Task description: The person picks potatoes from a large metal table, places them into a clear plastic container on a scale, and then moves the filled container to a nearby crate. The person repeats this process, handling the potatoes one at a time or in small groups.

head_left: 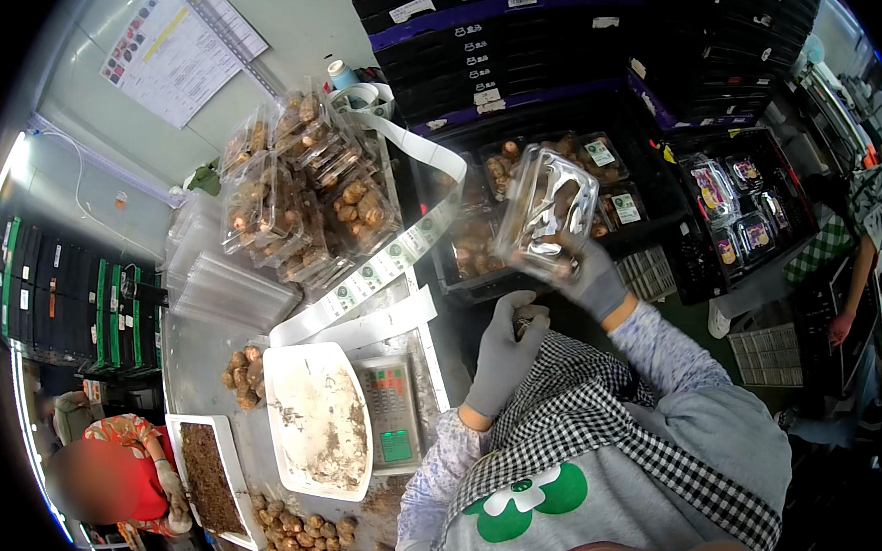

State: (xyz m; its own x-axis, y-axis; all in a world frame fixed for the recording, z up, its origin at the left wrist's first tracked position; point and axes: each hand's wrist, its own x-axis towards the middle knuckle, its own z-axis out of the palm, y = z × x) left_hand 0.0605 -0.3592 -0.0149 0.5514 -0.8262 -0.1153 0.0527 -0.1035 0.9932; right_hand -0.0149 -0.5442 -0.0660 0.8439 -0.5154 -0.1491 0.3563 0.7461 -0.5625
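Note:
My right hand [590, 281], in a grey glove, grips a clear plastic box [550, 201] with brown contents and strong glare, tilted above a black crate [477, 153] of similar boxes with green-printed labels. My left hand [507, 344], also gloved, is closed low beside my checked apron [575, 387]; what its fingers hold, if anything, I cannot make out. To its left are a white tray [316, 419] with soil smears, a scale [387, 417] and a long strip of labels [366, 282]. Stacked boxes of brown tubers [355, 211] stand at the back left.
A co-worker in red [131, 479] is by a soil tray [206, 473], near loose tubers [303, 538]. Another person [868, 218] works at the right, beside a black crate of packs [739, 206]. Tall black crate stacks [493, 39] stand behind; empty clear boxes [226, 284] lie left.

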